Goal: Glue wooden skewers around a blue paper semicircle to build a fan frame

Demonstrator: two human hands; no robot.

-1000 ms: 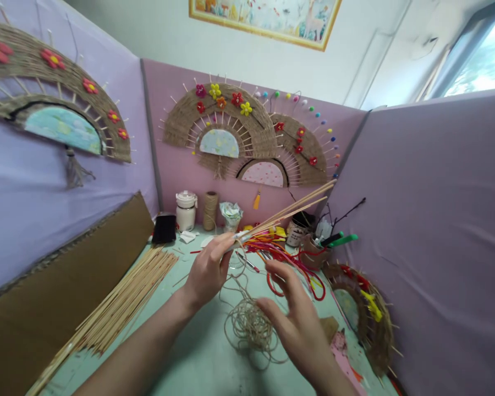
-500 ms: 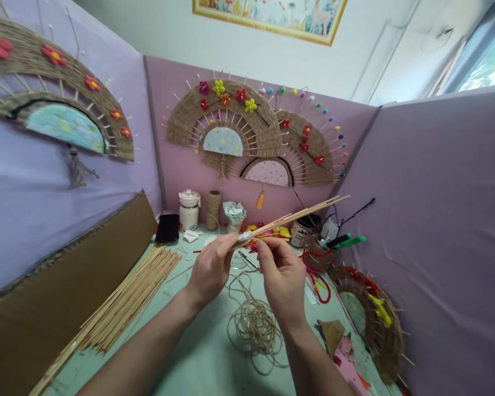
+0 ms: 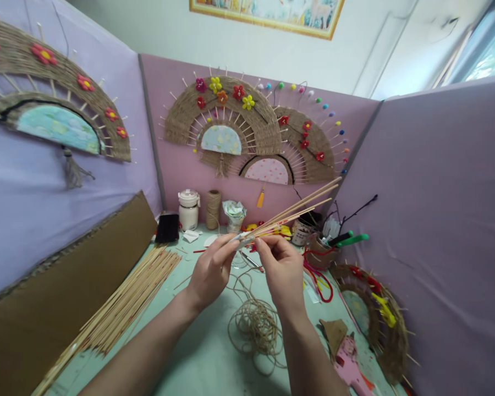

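Note:
My left hand (image 3: 214,269) is closed around the lower end of a small bundle of thin bamboo sticks (image 3: 268,224), which slants up to the right with its tips fanned apart. A whitish wrap or piece shows at the bundle's base, partly hidden by the fingers. Right beside it, my right hand (image 3: 284,269) has thumb and forefinger pinched at the base of the sticks; what lies between them is too small to tell. Below both hands, a loose tangle of twine (image 3: 258,330) lies on the green tabletop (image 3: 198,341).
To the left, many bamboo sticks (image 3: 124,305) lie beside a cardboard strip (image 3: 86,280). A phone (image 3: 167,228), lidded jar (image 3: 188,210) and twine spool (image 3: 213,210) stand behind. On the right are a pen pot (image 3: 317,256), a pink glue gun (image 3: 350,366) and a woven fan (image 3: 391,341).
The stick tips have spread further apart, some dipping lower. Both hands keep their hold at the bundle's base, and the view has shifted slightly.

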